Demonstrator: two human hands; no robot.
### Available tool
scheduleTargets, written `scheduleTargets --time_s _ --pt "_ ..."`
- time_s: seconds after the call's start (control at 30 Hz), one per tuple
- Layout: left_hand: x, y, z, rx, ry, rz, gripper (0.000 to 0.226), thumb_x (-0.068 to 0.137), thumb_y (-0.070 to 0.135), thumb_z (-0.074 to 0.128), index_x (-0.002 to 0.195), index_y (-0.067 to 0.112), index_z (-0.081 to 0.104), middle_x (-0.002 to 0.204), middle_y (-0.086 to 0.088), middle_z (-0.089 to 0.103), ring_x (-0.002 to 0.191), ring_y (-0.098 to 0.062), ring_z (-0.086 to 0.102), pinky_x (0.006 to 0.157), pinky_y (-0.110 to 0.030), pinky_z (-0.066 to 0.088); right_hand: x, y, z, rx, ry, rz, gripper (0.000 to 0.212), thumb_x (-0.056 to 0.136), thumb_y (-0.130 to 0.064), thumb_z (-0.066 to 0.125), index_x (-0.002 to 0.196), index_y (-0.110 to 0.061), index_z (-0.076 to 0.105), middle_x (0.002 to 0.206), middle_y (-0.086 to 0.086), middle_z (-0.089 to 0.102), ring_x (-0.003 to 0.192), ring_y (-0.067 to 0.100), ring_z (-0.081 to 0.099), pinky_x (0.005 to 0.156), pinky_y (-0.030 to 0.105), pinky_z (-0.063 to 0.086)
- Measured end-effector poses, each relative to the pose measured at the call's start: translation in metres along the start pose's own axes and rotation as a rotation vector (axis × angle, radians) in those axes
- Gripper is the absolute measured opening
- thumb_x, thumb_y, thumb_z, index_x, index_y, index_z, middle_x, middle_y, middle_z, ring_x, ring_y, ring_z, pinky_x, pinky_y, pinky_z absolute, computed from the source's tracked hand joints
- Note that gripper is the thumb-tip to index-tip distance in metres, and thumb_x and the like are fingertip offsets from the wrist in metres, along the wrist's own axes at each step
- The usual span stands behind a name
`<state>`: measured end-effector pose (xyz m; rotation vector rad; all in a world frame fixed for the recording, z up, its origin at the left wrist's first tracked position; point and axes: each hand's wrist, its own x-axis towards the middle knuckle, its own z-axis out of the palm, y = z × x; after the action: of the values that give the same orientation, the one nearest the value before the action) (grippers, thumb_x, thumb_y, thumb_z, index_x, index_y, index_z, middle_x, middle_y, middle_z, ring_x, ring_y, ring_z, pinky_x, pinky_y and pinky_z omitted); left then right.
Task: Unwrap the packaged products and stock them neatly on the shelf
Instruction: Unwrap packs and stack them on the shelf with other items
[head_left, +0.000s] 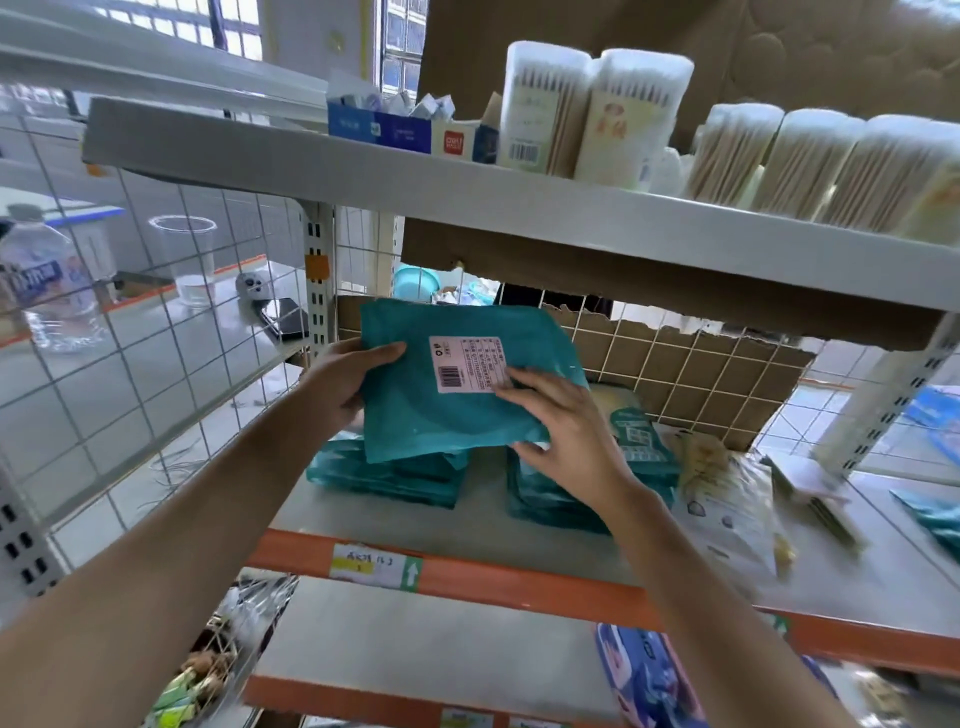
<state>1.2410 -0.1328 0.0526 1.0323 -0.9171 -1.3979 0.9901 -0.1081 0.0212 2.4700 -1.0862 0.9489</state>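
Teal packet (441, 415), barcode label (465, 364) unreadable, pinched by your left hand (337, 384) and right hand (563, 423) fingers above teal stacks (387, 478) on the shelf (467, 522)

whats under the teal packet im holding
A left stack and a right stack of teal packets lie on the shelf beneath the held teal packet. It and the right hand cover their back parts; anything there is hidden.

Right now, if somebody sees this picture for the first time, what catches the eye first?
A teal packet with a pink label, held by the left hand and the right hand in the middle of the picture, stands out first. Just under it, two stacks of teal packets lie on the shelf, and tubs of cotton swabs stand on the shelf above.
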Motion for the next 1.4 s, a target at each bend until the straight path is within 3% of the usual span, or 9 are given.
scheduleTargets --time_s 0.13,0.27,0.37,0.5,0.63,0.8,1.0,1.17,1.4 --pt "0.005 0.005 0.001 -0.039 0.003 -0.02 0.034 0.073 0.011 0.069 0.105 0.004 0.063 0.098 -0.011 0.07 0.078 -0.02 0.07 0.069 -0.035 0.059 0.008 0.001 -0.003 -0.03 0.18 -0.021 0.031 0.073 -0.013 0.063 0.102 -0.01 0.071 0.108 0.003 0.069 0.1 0.02 0.065 0.087 0.033 0.05" --pt "0.007 0.012 0.009 -0.047 0.004 -0.027 0.013 0.084 0.014 0.063 0.091 0.004 0.06 0.068 -0.005 0.071 0.057 -0.013 0.068 0.052 -0.025 0.057 0.022 0.004 -0.011 -0.025 0.252 0.03 0.028 0.08 -0.016 0.051 0.098 -0.007 0.071 0.094 0.003 0.073 0.082 0.018 0.068 0.078 0.024 0.048" --pt "0.003 0.017 0.012 0.09 0.059 -0.01 0.036 0.074 0.028 0.069 0.099 0.005 0.059 0.086 -0.008 0.069 0.065 -0.013 0.066 0.056 -0.023 0.058 0.033 0.009 -0.022 0.04 0.237 0.131 0.032 0.086 -0.024 0.049 0.102 -0.006 0.069 0.084 0.005 0.072 0.06 0.017 0.063 0.056 0.029 0.053" --pt "-0.004 0.026 0.012 0.319 0.068 0.35 0.045 0.082 0.038 0.057 0.115 0.007 0.053 0.09 0.003 0.06 0.072 0.0 0.06 0.056 -0.013 0.048 0.049 0.02 -0.044 0.06 0.099 0.251 0.032 0.091 -0.029 0.055 0.115 -0.01 0.065 0.101 0.008 0.071 0.083 0.025 0.067 0.07 0.032 0.051" --pt "-0.018 0.049 0.018 0.596 -0.212 0.561 0.045 0.069 0.058 0.059 0.105 0.031 0.058 0.105 0.014 0.063 0.094 0.002 0.061 0.073 -0.017 0.05 0.066 0.022 -0.059 0.069 -0.03 0.236 0.027 0.09 -0.019 0.059 0.117 -0.015 0.065 0.105 0.004 0.07 0.092 0.02 0.063 0.077 0.03 0.044" --pt "-0.014 0.053 0.039 1.196 -0.197 0.755 0.034 0.075 0.022 0.075 0.106 0.018 0.062 0.102 0.007 0.063 0.082 -0.009 0.063 0.062 -0.008 0.047 0.074 0.014 -0.058 0.184 -0.099 0.273 0.023 0.09 -0.022 0.06 0.112 -0.019 0.065 0.099 0.0 0.068 0.086 0.017 0.061 0.073 0.035 0.048" --pt "-0.01 0.041 0.043 1.082 -0.07 0.757 0.021 0.077 0.016 0.073 0.094 0.017 0.06 0.092 0.005 0.06 0.077 -0.011 0.06 0.058 -0.012 0.048 0.073 0.013 -0.056 0.215 -0.07 0.332 0.023 0.087 -0.022 0.063 0.111 -0.021 0.065 0.103 -0.004 0.068 0.094 0.016 0.062 0.081 0.039 0.051" --pt "-0.009 0.033 0.028 0.809 -0.015 0.705 0.025 0.078 0.004 0.069 0.077 0.024 0.054 0.082 0.01 0.06 0.065 0.0 0.063 0.057 -0.013 0.051 0.059 0.025 -0.057 0.167 0.133 0.411 0.041 0.083 -0.025 0.069 0.122 -0.019 0.057 0.116 0.0 0.063 0.101 0.013 0.057 0.082 0.03 0.047" --pt "-0.007 0.017 -0.018 0.35 0.06 0.565 0.016 0.082 -0.004 0.058 0.081 0.012 0.059 0.065 0.014 0.066 0.063 -0.004 0.064 0.056 -0.017 0.053 0.029 0.04 -0.035 0.611 0.052 0.694 0.063 0.074 -0.02 0.076 0.129 -0.015 0.047 0.098 -0.004 0.064 0.092 0.014 0.062 0.077 0.03 0.052"
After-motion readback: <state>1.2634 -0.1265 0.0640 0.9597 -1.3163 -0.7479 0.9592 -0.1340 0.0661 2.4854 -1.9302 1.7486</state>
